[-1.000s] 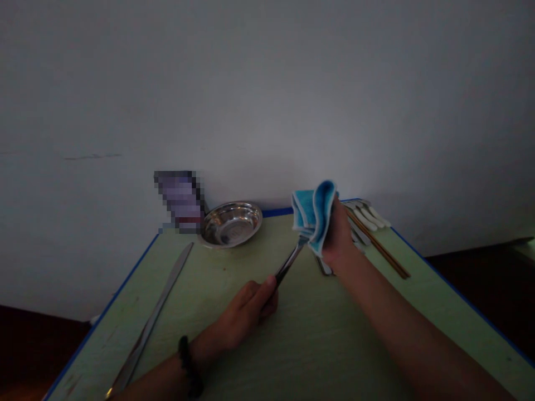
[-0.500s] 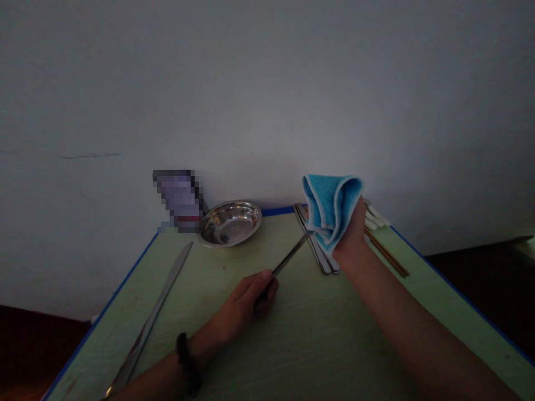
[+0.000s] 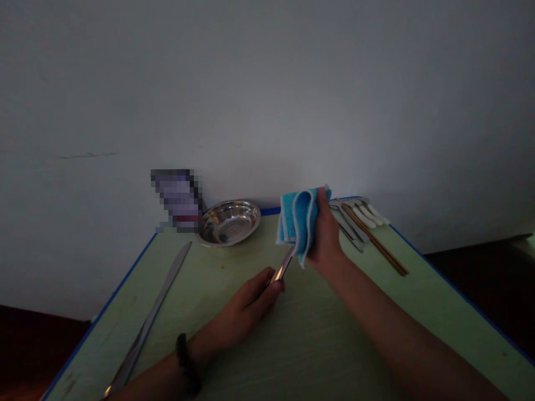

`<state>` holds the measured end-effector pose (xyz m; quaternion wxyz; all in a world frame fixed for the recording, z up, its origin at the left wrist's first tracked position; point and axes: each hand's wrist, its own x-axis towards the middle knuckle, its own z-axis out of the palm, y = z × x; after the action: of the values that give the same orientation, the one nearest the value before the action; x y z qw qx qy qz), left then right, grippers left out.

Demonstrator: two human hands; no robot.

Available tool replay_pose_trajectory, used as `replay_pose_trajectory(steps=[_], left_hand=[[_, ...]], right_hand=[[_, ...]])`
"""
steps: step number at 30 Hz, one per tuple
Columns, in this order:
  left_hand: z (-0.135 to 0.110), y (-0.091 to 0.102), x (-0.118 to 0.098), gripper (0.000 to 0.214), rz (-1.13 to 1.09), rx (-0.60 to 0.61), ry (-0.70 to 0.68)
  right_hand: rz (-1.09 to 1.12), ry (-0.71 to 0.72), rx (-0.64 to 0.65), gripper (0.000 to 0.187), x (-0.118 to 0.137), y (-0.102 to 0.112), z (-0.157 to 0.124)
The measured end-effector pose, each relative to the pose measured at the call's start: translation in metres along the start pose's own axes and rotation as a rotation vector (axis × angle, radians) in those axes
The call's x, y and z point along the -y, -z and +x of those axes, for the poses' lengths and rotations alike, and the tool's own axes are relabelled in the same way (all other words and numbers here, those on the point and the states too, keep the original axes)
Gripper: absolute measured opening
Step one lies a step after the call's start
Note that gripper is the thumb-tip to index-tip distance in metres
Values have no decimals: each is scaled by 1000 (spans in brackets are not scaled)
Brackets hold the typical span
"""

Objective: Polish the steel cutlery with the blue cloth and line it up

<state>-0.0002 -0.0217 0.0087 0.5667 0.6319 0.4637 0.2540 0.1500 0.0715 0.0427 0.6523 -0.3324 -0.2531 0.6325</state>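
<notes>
My left hand (image 3: 246,303) pinches the handle of a slim metal utensil (image 3: 283,266) that slants up and to the right over the green table (image 3: 317,340). My right hand (image 3: 326,236) grips a folded blue cloth (image 3: 296,223) and wraps it around the upper part of that utensil, so its far end is hidden inside the cloth. A dark bracelet (image 3: 186,362) sits on my left wrist.
A shiny steel bowl (image 3: 229,223) stands at the table's far edge by the wall, beside a blurred-out object (image 3: 178,197). A long metal knife (image 3: 148,323) lies along the left side. More cutlery and wooden chopsticks (image 3: 374,240) lie at the far right corner.
My right hand slid the cloth down along the utensil toward my left hand, covering more of it. The left hand stayed nearly in place.
</notes>
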Motion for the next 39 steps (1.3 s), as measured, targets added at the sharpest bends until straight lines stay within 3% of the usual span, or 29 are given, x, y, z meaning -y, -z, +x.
replay_pose_trajectory(steps=[3,12,18,22,25,32,39], left_hand=[[-1,-1,1,30,-37,6,4],[1,0,2,28,-95,-6,32],[1,3,3,30,-143,30,47],[-3,7,4,37,-29,82,47],[-5,8,3,41,47,98,69],[-5,7,-3,47,58,124,101],[0,7,11,54,-120,208,42]], right_hand=[[27,-63,-150,39,-14,-3,-5],[39,-164,-139,39,-31,-3,-9],[76,-102,-164,39,-6,-1,3],[210,-41,-195,36,24,4,12],[247,-25,-190,37,31,4,12],[177,-24,-204,36,16,-4,3],[64,6,-142,40,-6,-2,1]])
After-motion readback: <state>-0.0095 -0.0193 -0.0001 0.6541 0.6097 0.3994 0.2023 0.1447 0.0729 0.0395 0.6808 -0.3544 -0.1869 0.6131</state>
